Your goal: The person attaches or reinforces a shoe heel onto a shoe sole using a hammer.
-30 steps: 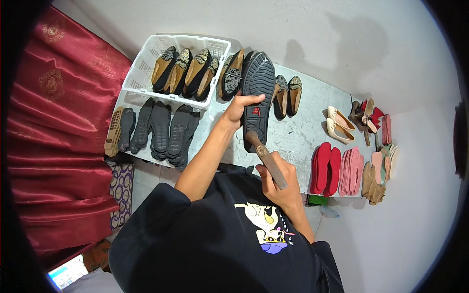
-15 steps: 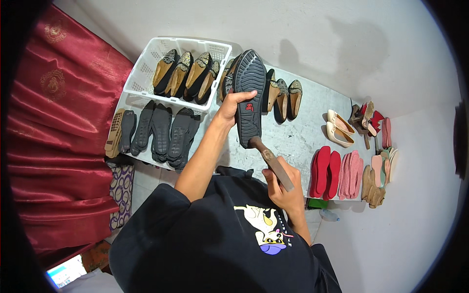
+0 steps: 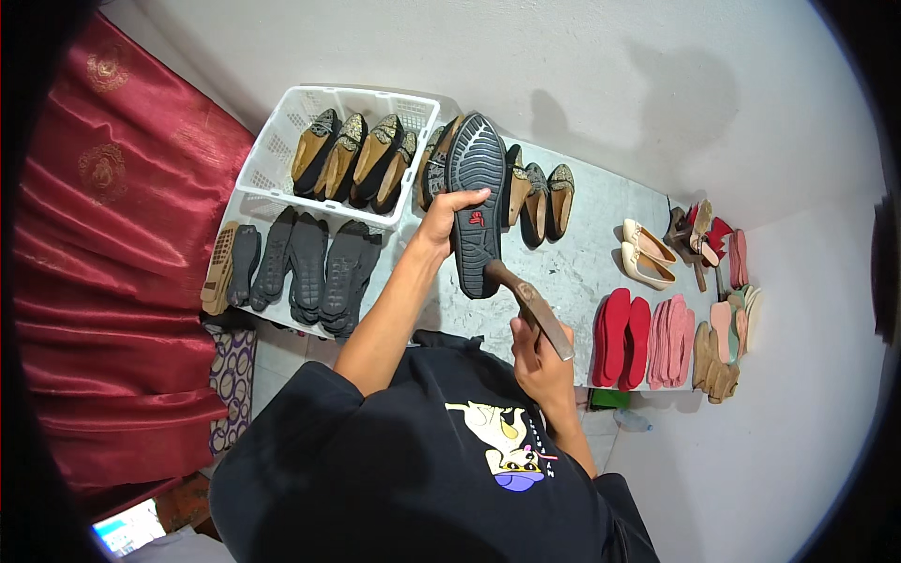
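Observation:
A shoe (image 3: 477, 246) is upright in front of me, its black ridged sole facing me and its pointed toe up. My left hand (image 3: 443, 220) grips it from the left side, the thumb lying across the middle of the sole. In my right hand (image 3: 546, 375) is a hammer (image 3: 533, 308) with a worn, brownish metal head. Its round face is at the heel end of the sole and seems to touch it. The flat, wedge-shaped end points down to the right. My right fingers are wrapped round the handle, which is mostly hidden.
Behind the shoe stands a grey-white table (image 3: 582, 244). A white plastic basket (image 3: 258, 178) holds several patterned loafers. Black soles (image 3: 308, 267) lie at the left, red insoles (image 3: 621, 338) and pink insoles (image 3: 671, 342) at the right, near cream flats (image 3: 646, 258).
The hammer's face is slightly higher up the heel of the sole than before. The whole view has shifted a little; both hands keep their hold.

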Demonstrator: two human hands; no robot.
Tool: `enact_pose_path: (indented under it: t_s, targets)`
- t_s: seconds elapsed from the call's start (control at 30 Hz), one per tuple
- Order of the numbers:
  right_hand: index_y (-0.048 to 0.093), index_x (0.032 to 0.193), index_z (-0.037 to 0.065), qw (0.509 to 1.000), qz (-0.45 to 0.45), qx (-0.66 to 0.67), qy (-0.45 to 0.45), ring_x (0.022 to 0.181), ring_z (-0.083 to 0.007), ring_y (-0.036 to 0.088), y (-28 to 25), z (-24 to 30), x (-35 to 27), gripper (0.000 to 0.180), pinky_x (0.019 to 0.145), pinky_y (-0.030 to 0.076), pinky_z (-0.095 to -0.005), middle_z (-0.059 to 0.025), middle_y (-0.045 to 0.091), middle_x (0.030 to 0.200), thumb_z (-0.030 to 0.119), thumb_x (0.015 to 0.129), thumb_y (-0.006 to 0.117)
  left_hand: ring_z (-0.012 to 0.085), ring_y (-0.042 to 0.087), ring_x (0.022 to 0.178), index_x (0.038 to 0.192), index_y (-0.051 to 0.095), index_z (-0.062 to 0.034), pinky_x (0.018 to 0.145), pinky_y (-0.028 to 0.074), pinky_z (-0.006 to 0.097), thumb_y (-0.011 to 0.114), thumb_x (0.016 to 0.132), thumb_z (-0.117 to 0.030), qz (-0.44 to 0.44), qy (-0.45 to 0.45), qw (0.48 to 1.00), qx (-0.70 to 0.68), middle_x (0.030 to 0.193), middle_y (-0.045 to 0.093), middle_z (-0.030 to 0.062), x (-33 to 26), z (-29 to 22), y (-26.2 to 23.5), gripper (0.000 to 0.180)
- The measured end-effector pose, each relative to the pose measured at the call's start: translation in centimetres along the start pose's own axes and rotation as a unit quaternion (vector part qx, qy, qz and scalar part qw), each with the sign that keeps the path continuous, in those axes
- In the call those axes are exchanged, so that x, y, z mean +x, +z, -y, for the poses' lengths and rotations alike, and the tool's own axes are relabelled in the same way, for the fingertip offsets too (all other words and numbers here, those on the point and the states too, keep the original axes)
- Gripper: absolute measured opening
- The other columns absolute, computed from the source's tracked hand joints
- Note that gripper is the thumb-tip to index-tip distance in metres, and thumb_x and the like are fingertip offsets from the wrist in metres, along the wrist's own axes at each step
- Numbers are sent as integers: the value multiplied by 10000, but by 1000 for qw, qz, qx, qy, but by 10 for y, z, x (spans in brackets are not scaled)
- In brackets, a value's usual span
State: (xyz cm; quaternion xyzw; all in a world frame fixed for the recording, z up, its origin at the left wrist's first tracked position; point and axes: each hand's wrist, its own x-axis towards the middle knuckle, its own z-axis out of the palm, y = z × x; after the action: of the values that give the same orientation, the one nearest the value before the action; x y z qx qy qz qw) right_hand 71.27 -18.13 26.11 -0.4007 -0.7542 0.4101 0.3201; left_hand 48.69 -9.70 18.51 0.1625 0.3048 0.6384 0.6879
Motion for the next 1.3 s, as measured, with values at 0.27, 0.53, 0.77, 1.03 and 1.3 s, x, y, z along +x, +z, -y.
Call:
enact_pose_path:
  t_s: [0.27, 0.53, 0.77, 1.03, 1.3]
  targets:
    - [547, 906, -17, 999, 36, 15, -2, 516, -300, 490, 0, 2, 10, 205, 525, 406, -381, -143, 492, 616, 165, 974, 614, 181, 702, 723, 1008, 679, -2, 648, 584, 315, 692, 836, -108, -10, 37, 998, 44, 873, 712, 93, 7, 12, -6, 201]
    - [560, 905, -30, 998, 45, -9, -43, 511, -281, 507, 5, 7, 16, 131, 497, 391, -360, -135, 493, 670, 80, 950, 616, 166, 678, 736, 1064, 654, -10, 658, 578, 295, 718, 780, -47, -31, 60, 997, 46, 886, 683, 72, 3, 20, 1, 293]
    - [559, 904, -33, 999, 17, -4, -29, 509, -285, 513, 1, 9, 17, 138, 491, 391, -358, -144, 483, 668, 83, 955, 613, 163, 681, 770, 1073, 655, -12, 699, 573, 302, 710, 780, -34, -33, 88, 994, 46, 907, 688, 71, -2, 26, 2, 299]
    - [560, 930, -33, 999, 19, -27, -42, 577, -366, 592, 4, 7, 17, 108, 518, 433, -402, -185, 566, 712, 41, 916, 638, 153, 678, 790, 1086, 658, -15, 721, 564, 286, 716, 784, -33, -16, 70, 997, 40, 942, 696, 67, -5, 29, 1, 308]
    - [555, 924, -42, 994, 31, -27, -97, 614, -380, 611, 7, 16, 21, 105, 525, 446, -415, -182, 555, 712, -22, 870, 642, 149, 673, 846, 1160, 634, -18, 763, 556, 295, 719, 791, -37, -22, 71, 995, 65, 991, 692, 60, -9, 31, 7, 379]
